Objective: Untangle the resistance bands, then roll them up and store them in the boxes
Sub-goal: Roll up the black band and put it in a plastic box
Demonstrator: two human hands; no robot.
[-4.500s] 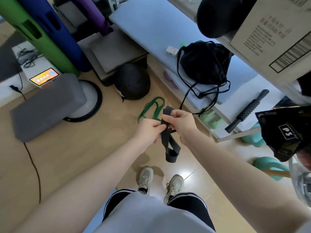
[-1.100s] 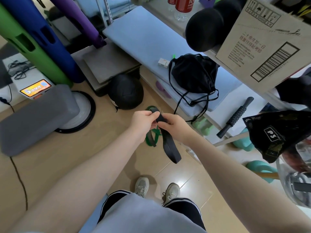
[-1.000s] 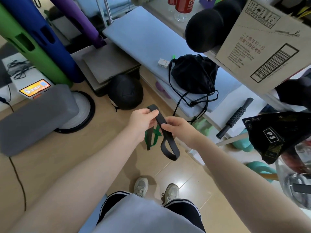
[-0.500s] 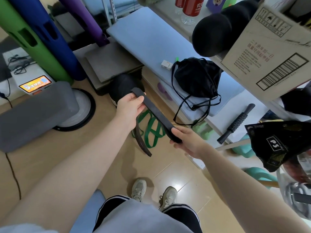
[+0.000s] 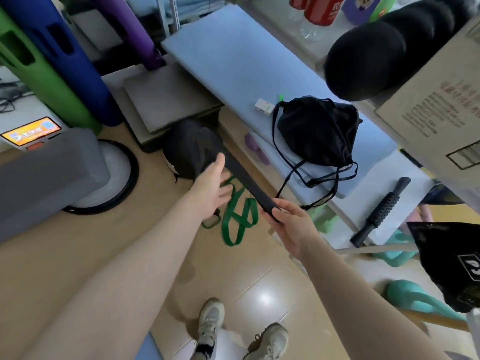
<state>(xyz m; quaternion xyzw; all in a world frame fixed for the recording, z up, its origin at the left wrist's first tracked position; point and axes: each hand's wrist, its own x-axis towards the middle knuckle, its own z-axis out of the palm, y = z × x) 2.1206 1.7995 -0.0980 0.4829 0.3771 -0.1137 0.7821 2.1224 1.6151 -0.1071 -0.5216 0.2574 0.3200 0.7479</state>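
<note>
A black resistance band [image 5: 246, 181] stretches flat and straight between my two hands, above the floor. My right hand [image 5: 291, 224] pinches its near end. My left hand [image 5: 211, 188] is at its far end with the fingers spread; the band appears hooked behind the thumb, and a dark piece shows below the wrist. A green resistance band [image 5: 235, 219] lies in crossed loops on the wooden floor under my hands. A cardboard box [image 5: 436, 105] stands on the shelf at the upper right.
A black drawstring bag [image 5: 317, 131] lies on the blue mat [image 5: 241, 61] on the low shelf. A black ball [image 5: 185, 149], grey foam block [image 5: 44, 175], massage stick [image 5: 380, 211] and teal kettlebells [image 5: 415, 300] surround the spot where I stand.
My hands have drawn apart and pulled the black band out straight. My left hand's fingers have opened. The green band stayed on the floor.
</note>
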